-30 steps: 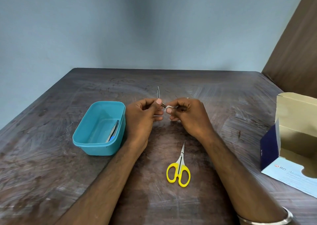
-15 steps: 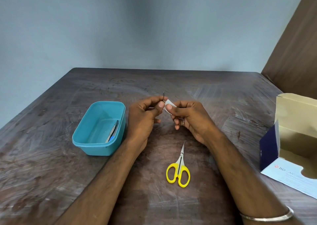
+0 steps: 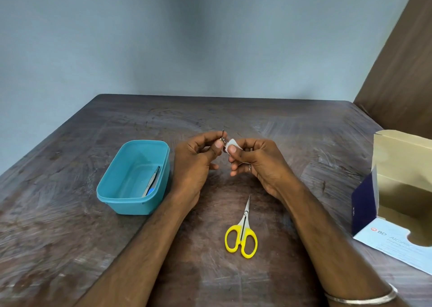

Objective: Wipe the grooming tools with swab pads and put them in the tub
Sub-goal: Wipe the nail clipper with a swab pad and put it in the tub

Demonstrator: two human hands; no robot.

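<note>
Pinching a small metal grooming tool (image 3: 223, 137) between thumb and forefinger, the left hand (image 3: 196, 164) is raised above the middle of the dark wooden desk (image 3: 292, 143), with the tool's thin tip poking up past the knuckles; too little of the tool shows to say what kind it is. Just beside it, the right hand (image 3: 259, 164) has its fingers closed on a white swab pad (image 3: 231, 144), which touches or nearly touches the tool. To the left of the left hand sits a teal tub (image 3: 109, 189), and inside it, against the right wall, lies a slim metal tool with a blue end (image 3: 152, 183). A pair of yellow-handled scissors (image 3: 243, 231) lies flat on the desk between the two forearms, blades closed and pointing away from the person. At the right edge stands an open box of alcohol swabs (image 3: 397, 213). A metal bangle (image 3: 364, 298) circles the right wrist.
</note>
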